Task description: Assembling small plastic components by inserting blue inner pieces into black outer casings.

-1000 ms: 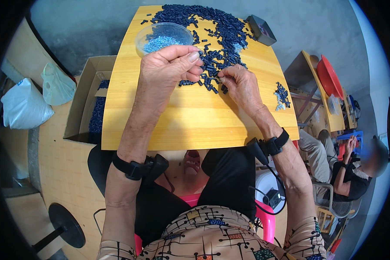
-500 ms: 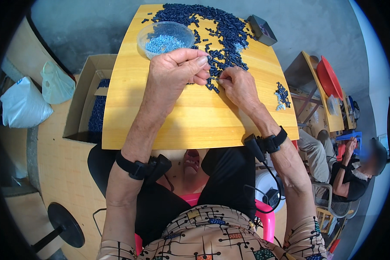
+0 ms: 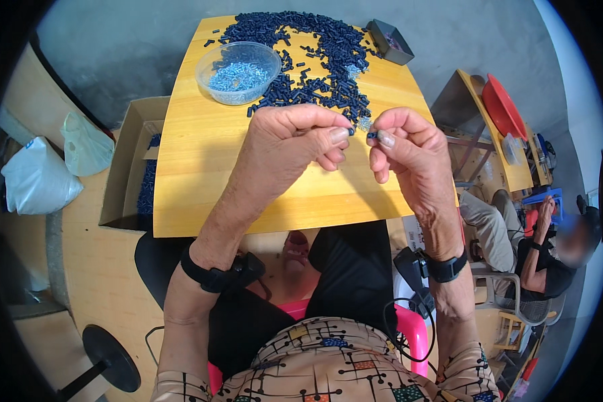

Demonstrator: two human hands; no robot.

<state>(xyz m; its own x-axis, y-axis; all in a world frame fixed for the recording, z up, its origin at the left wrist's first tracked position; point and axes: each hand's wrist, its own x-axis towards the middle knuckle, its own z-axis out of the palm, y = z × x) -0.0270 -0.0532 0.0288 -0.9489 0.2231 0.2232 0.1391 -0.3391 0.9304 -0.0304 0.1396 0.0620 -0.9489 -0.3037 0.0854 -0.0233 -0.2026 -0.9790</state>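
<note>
Between thumb and forefinger, my left hand pinches a small dark piece, mostly covered by the fingers. Facing it across a narrow gap, my right hand pinches a small dark blue plastic piece. Both hands are raised over the table's near half. Beyond them a heap of short dark blue plastic pieces spreads over the far half of the wooden table. Left of the heap, a clear round tub holds many small shiny metal parts.
A dark rectangular tray stands at the far right corner. Small silvery bits lie by the heap. Left of the table is a cardboard box with dark pieces inside. A seated person is at the right, near a red basin.
My right hand has lifted off the pile with a dark blue piece and turned toward my left hand. My left hand has moved slightly right and nearer me, still pinching its piece.
</note>
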